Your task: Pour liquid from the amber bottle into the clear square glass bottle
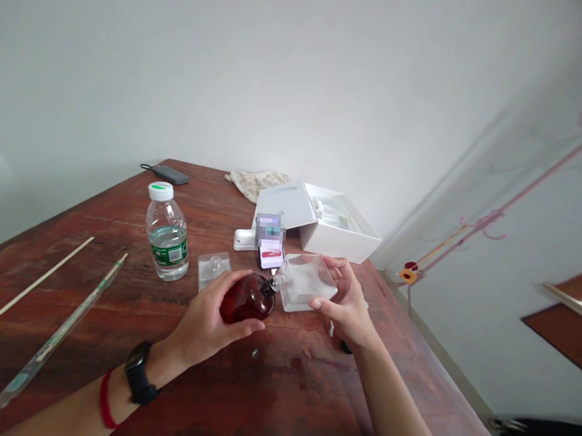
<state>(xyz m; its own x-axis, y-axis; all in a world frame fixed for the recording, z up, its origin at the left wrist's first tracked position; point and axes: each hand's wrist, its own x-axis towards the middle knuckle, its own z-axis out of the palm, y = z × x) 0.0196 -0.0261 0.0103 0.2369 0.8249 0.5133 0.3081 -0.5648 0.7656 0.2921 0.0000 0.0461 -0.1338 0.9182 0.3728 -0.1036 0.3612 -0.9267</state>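
My left hand is closed around a dark amber bottle, which lies tilted with its black neck pointing right. My right hand grips a clear square bottle by its base, tipped on its side with the neck towards the left. The two necks meet, mouth to mouth, above the table. Whether liquid passes between them I cannot tell. Behind the amber bottle lies a small clear plastic piece. A dark round object is partly hidden under my right wrist.
On the wooden table stand a water bottle, a lit phone, a white case and an opened white box. A bare chopstick and wrapped chopsticks lie left. Farther back are a grey device and a cloth.
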